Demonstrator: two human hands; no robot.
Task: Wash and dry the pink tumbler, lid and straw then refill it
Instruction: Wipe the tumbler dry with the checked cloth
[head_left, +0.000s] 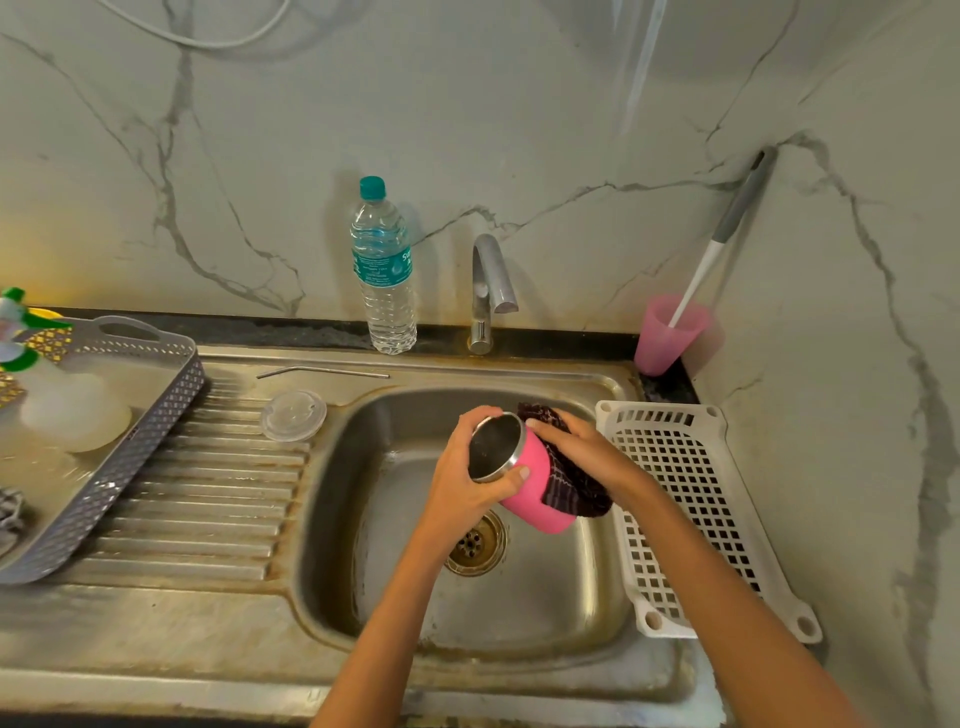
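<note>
Pointing mouth-first to ten o'clock, the tumbler (536, 460) is gripped at the rim by the left hand (462, 483); a cloth (576, 483) is clutched against it by the right hand (584, 447).

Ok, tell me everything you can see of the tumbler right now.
The tumbler is pink outside, with a bare steel rim and a steel inside, and no lid on. It is tilted, mouth up and to the left, bottom down to the right, held above the sink. The left hand grips it at the rim. The right hand presses a dark cloth round its side.
</note>
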